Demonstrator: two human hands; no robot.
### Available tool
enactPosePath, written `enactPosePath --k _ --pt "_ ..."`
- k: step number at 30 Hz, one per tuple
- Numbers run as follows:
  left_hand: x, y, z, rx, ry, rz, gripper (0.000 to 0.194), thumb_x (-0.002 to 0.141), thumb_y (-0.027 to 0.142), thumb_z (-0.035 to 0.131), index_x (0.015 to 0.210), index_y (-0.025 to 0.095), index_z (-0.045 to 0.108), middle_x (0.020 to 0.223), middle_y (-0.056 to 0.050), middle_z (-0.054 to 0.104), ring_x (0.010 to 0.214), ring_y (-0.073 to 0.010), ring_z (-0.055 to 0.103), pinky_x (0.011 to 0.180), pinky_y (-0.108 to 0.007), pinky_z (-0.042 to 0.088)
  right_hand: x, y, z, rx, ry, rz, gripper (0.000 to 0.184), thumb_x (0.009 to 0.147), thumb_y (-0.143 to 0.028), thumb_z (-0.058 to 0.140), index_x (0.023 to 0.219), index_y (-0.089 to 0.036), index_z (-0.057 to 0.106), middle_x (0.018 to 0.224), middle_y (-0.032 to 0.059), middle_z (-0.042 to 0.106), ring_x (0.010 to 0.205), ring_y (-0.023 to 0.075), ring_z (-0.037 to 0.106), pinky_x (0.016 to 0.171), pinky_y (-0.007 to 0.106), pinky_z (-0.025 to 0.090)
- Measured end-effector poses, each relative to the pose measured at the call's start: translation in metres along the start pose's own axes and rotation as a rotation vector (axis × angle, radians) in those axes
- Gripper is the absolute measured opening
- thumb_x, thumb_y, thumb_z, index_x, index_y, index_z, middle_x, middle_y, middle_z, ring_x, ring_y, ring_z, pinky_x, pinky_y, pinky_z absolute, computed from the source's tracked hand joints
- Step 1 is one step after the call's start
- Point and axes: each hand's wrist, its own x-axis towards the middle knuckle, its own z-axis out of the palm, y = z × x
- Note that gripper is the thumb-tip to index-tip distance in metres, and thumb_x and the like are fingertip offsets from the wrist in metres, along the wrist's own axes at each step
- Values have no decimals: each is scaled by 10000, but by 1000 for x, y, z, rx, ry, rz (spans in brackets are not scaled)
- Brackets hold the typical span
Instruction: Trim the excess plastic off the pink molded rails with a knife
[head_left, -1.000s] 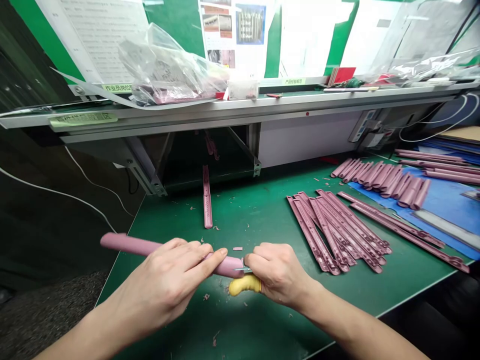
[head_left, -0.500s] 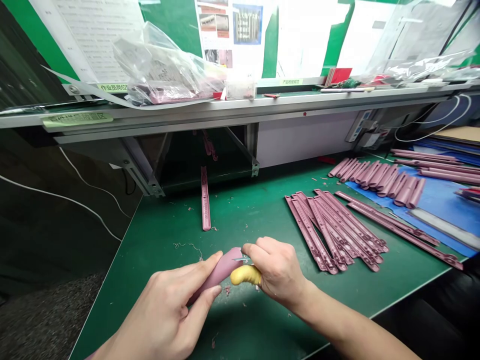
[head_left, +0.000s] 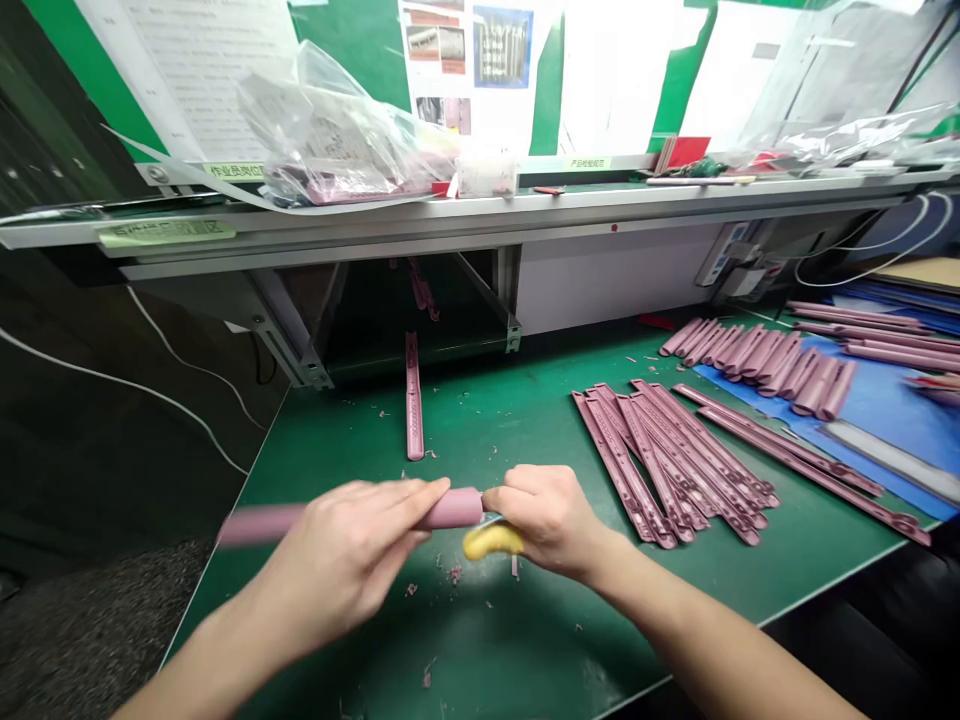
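Note:
A long, rounded pink plastic part [head_left: 459, 508] lies nearly level across the front of the green table [head_left: 480, 660]. My left hand [head_left: 356, 545] is closed round its middle, thumb below and fingers over the top. At the part's right end is my right hand [head_left: 546, 515], closed on a small knife blade [head_left: 491, 520] of which only a thin metal sliver shows. A yellow finger cot [head_left: 493, 543] covers that hand's thumb, just under the blade. The knife's handle is hidden in the fist.
One pink part [head_left: 414, 400] lies ahead, near the shelf opening. To the right are a pile of pink parts [head_left: 667, 455] and a row of them [head_left: 780, 360] on a blue sheet [head_left: 900, 410]. A metal shelf edge [head_left: 420, 225] crosses above. Pink shavings dot the table.
The pink part has swung from slanting to nearly level, its left end coming out past my left wrist. My left hand has turned with it; my right hand stays at its end.

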Motion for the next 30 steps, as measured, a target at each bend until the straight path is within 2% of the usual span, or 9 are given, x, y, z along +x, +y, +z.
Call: enactPosePath --k 6,12,15,18,20,22,26,28,30 --pt "18 -26 -28 233 -102 404 433 907 33 447 1299 193 537 1332 -99 571 1334 -285 399 1128 -530 299 10 10 -11 34 -164 -111 692 920 -685 224 775 -165 657 569 -8 478 521 99 385 502 267 178" --pt "22 -20 -37 215 -99 437 419 916 31 419 1292 174 537 1297 -114 595 1328 -286 407 1132 -545 279 8 12 -8 20 -182 -220 584 1010 -471 246 630 -175 577 550 -2 482 493 110 357 500 290 176" --pt "15 -19 -34 125 -54 370 464 899 37 466 1327 211 509 1266 -83 620 1273 -255 482 1128 -484 323 0 6 -6 262 -61 -138 578 989 -539 260 678 -186 596 523 -8 495 476 105 394 491 265 251" --pt "18 -11 -10 -277 136 102 497 867 139 607 1339 228 479 1137 -73 681 1043 -200 647 953 -305 523 -6 -17 5 588 95 224 448 878 -619 486 858 -195 628 644 5 601 544 106 502 561 229 405" --pt "30 -5 19 -712 278 -279 469 904 258 576 1348 226 429 1019 -69 701 908 -195 693 804 -290 589 -8 -34 18 690 61 443 601 687 -605 717 1116 -208 578 928 59 657 750 159 588 651 250 475" --pt "46 -3 53 -988 344 -612 467 939 391 490 1356 210 383 1038 -88 688 944 -225 688 809 -351 589 -11 -39 29 759 2 612 699 676 -528 754 1245 -226 480 961 45 653 725 150 584 600 227 467" --pt "70 -39 103 -859 307 -879 559 821 510 599 1281 210 495 1410 -130 459 1320 -320 410 1083 -455 372 -32 -3 14 444 -169 916 352 855 -392 597 1168 -250 520 743 -21 635 575 118 550 512 200 395" --pt "75 -73 114 -712 385 -1019 742 750 522 674 1363 190 419 1552 -170 143 1428 -385 95 1159 -542 105 -51 30 -10 5 -244 1025 268 851 -325 588 1111 -261 563 786 3 657 673 157 602 571 227 410" --pt "82 -109 117 -650 414 -1132 891 735 527 691 1438 146 300 1542 -225 72 1426 -405 -11 1148 -565 15 -68 63 -32 -208 -255 1106 215 835 -261 585 1045 -215 600 833 75 670 794 234 621 644 295 420"
